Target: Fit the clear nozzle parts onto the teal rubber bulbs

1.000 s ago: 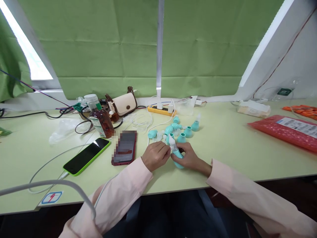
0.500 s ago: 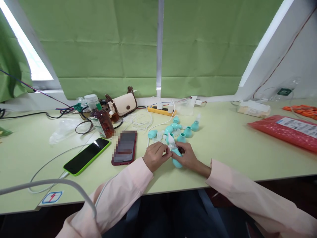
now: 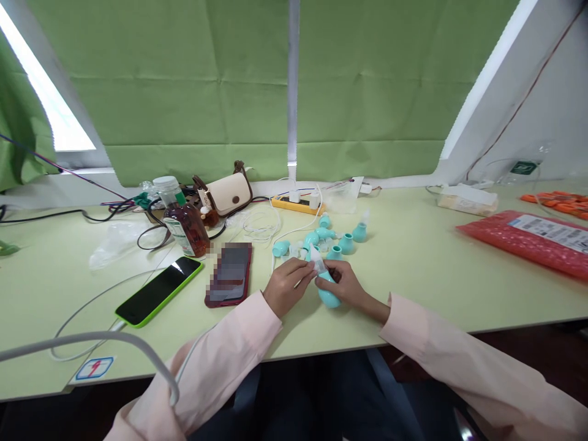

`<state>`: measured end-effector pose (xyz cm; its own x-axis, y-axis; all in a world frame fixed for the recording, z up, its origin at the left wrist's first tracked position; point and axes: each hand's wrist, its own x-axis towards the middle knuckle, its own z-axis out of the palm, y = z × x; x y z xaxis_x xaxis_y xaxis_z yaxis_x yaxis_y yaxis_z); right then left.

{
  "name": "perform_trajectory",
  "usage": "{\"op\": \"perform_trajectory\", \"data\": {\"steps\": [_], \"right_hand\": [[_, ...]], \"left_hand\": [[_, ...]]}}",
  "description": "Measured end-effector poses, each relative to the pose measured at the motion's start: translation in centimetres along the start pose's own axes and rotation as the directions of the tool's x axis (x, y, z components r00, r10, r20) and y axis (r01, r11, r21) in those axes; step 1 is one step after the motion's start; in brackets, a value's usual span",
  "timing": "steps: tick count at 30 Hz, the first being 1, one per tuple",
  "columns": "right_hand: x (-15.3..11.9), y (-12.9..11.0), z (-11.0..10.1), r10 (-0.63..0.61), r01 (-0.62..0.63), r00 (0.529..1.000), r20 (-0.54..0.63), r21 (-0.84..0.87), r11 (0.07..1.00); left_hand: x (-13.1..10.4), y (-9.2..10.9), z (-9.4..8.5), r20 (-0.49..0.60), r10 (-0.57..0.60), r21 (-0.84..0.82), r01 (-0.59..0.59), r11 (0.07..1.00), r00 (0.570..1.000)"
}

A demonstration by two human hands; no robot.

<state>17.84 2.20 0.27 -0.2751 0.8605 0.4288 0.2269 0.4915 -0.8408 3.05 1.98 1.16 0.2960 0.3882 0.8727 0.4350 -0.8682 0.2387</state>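
Note:
My right hand (image 3: 345,284) is wrapped round a teal bulb nasal aspirator (image 3: 329,298), gripping it near its neck. A clear pointed nozzle (image 3: 316,257) sits at the top of the bulb and leans slightly left. The fingers of my left hand (image 3: 285,288) pinch the nozzle's base from the left. Just beyond my hands lie several loose teal bulbs; one open-mouthed bulb (image 3: 346,244) stands upright, and another bulb (image 3: 281,248) lies on its side. Farther back, a teal bulb (image 3: 360,232) carries a clear nozzle. Small clear pieces among the bulbs are partly hidden.
Left on the green table are a dark red-cased phone (image 3: 229,275), a green-cased phone (image 3: 158,291) and a bottle (image 3: 187,228). Behind stand a cream handbag (image 3: 229,193) and a yellow power strip (image 3: 298,206) with white cables. A red bubble mailer (image 3: 528,241) lies right.
My left fingers have moved up from beside the bulb's neck onto the base of the clear nozzle. My right hand keeps its hold on the bulb. The view has shifted slightly.

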Motion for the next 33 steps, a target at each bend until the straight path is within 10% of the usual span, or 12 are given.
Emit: {"op": "perform_trajectory", "data": {"steps": [14, 21, 33], "right_hand": [[0.2, 0.1, -0.8, 0.005, 0.001, 0.982, -0.188, 0.029, 1.0], [0.0, -0.8, -0.7, -0.013, 0.015, 0.999, -0.036, 0.049, 0.999], [-0.3, -1.7, -1.0, 0.033, -0.068, 0.937, 0.347, 0.091, 0.993]], "left_hand": [[1.5, -1.1, -2.3, 0.089, -0.431, 0.015, 0.432, 0.902, 0.898], [1.0, -3.3, -2.7, 0.436, -0.51, 0.126, 0.51, 0.851, 0.742], [1.9, -1.4, -2.9, 0.29, -0.648, -0.078, 0.692, 0.718, 0.704]]}}
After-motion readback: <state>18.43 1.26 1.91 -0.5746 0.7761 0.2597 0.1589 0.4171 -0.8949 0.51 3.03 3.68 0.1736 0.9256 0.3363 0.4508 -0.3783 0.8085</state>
